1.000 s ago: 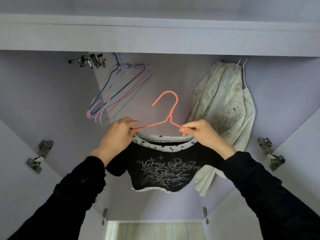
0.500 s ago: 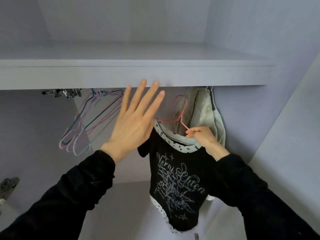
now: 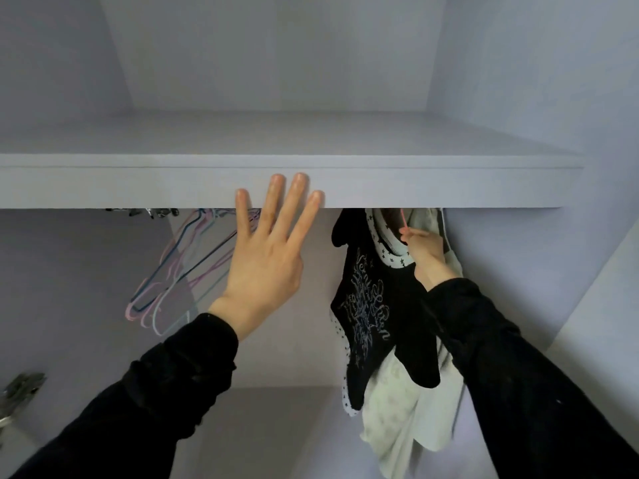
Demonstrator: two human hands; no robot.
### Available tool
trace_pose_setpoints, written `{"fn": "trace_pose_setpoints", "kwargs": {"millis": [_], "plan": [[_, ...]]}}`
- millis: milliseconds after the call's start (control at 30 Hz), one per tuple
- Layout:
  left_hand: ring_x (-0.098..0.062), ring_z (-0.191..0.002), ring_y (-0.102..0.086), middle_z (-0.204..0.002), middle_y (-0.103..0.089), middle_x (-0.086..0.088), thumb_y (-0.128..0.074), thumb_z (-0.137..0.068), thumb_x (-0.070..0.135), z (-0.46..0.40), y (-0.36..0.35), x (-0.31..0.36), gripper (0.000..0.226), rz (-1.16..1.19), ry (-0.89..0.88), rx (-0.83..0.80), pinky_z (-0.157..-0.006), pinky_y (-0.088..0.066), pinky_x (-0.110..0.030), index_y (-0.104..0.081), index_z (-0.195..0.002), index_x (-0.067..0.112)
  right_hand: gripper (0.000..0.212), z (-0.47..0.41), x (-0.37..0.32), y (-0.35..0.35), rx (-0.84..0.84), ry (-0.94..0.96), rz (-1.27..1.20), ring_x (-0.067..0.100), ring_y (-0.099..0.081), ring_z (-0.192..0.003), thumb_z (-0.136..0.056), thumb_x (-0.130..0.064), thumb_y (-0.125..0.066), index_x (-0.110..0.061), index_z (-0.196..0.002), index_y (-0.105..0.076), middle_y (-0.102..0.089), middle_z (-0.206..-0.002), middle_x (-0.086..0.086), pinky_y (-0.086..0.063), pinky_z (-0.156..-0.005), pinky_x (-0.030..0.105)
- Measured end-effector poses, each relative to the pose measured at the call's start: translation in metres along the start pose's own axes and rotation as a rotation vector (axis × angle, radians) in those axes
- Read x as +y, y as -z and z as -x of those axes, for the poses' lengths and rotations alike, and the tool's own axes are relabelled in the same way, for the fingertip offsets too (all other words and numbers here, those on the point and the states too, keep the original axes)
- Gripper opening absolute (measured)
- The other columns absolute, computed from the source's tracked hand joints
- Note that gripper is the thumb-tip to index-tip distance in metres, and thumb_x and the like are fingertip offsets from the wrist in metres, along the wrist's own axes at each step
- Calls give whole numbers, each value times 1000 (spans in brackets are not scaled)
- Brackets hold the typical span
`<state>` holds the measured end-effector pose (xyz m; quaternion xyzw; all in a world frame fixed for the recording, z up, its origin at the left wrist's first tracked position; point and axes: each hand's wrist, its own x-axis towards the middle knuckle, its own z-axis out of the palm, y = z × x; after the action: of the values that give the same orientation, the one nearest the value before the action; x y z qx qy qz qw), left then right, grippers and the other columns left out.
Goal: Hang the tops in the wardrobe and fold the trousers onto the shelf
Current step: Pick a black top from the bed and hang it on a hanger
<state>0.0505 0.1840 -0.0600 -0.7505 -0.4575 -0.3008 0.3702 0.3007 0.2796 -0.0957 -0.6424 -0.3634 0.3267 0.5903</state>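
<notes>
**Hooking the black top onto the rail**

The right hand [image 3: 420, 245] pinches the pink hanger [image 3: 404, 221] at its neck and lifts it up under the shelf [image 3: 449, 186]. The black top [image 3: 366, 305] hangs from this hanger, directly below the right hand, and it is turned sideways. The left hand [image 3: 266, 267] is released, with straight spread fingers [image 3: 294, 202] that reach up in front of the shelf edge; it holds nothing.

To do this step well, I think the right hand should keep the hook upright and bring it over the rail from the front, then lower it slowly until the rail carries the weight. Only then should the pinch loosen. The left hand could steady the top so it does not slide off the hanger shoulder.

Much is hidden here. The rail itself and the hook tip are behind the shelf edge, so I cannot tell if the hook is already on the rail. A pale garment [image 3: 408, 409] hangs just behind the black top, partly covered by the right sleeve. The empty hangers [image 3: 179, 271] to the left of the left hand are blurred. No trousers are in view.
</notes>
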Motion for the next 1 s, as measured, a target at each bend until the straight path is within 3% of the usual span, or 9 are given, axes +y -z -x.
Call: {"fn": "trace_pose_setpoints", "kwargs": {"millis": [133, 267, 400, 500, 567, 667, 767, 833, 1000], "plan": [[-30, -142, 19, -156, -2, -10, -58, -67, -1, 1, -2, 1, 100, -13, 1, 5, -109, 14, -59, -4, -149, 14, 26, -17, 1, -9, 32, -35, -29, 15, -58, -110, -95, -8, -49, -8, -114, -67, -65, -120, 5, -38, -83, 17], [-31, -142, 18, -155, -2, -11, -56, -67, -1, 1, -4, 1, 98, -38, 3, 21, -109, 13, -59, -3, -149, 14, 25, -33, 5, -9, 11, -33, -44, 5, -57, -78, -93, -8, -56, -4, -116, -65, -65, -118, 9, -42, -65, 5], [-31, -142, 18, -155, 5, -9, -46, -70, 0, 1, -8, 0, 91, -52, 2, 37, -109, 13, -59, -3, -149, 14, 28, -49, 9, 1, -16, -101, 11, 16, -58, -101, -93, -5, -56, -1, -120, -61, -62, -122, 10, -45, -72, 14], [-31, -142, 18, -155, 5, -9, -39, -71, 1, 1, -9, 0, 87, -49, 1, 33, -109, 12, -59, -2, -149, 14, 29, -59, 5, 13, -30, -203, 36, 12, -59, -90, -95, -7, -52, 3, -122, -57, -59, -124, 4, -45, -56, 12], [-31, -142, 18, -155, 6, -9, -37, -72, 2, 1, -9, -1, 86, -50, 3, 26, -109, 12, -59, -2, -149, 14, 31, -64, 1, 16, -31, -246, -31, 10, -59, -83, -96, -6, -51, 4, -125, -53, -59, -126, 4, -45, -52, 12], [-31, -142, 18, -155, 5, -9, -38, -71, 2, 1, -9, -1, 90, -57, 8, 12, -109, 13, -59, 2, -150, 15, 35, -63, 1, 13, 51, -268, 41, 14, -58, -111, -94, -15, -56, -3, -126, -56, -60, -129, 6, -42, -74, 19], [-31, -143, 17, -156, -1, -12, -40, -72, 0, 1, -7, 0, 90, -52, 18, 7, -110, 13, -58, 1, -151, 14, 37, -45, 3, 13, 92, -154, 177, 22, -55, -112, -96, -6, -44, -5, -132, -52, -55, -134, 11, -42, -85, 26], [-30, -144, 13, -156, -4, -12, -49, -72, -3, 5, -6, 2, 90, -12, 37, -2, -111, 10, -58, -7, -150, 12, 45, -25, 7, 16, 40, -63, 291, 26, -48, -124, -96, -2, -37, -9, -140, -43, -46, -142, 10, -38, -97, 27], [-33, -144, 1, -156, -8, -13, -46, -76, 3, 38, -12, 28, 78, 164, 76, -140, -113, -1, -57, -16, -148, 9, 47, 24, 16, 34, -59, 119, 404, 23, -48, -123, -98, -10, -41, -16, -145, -36, -38, -148, 3, -38, -92, 23]]}}
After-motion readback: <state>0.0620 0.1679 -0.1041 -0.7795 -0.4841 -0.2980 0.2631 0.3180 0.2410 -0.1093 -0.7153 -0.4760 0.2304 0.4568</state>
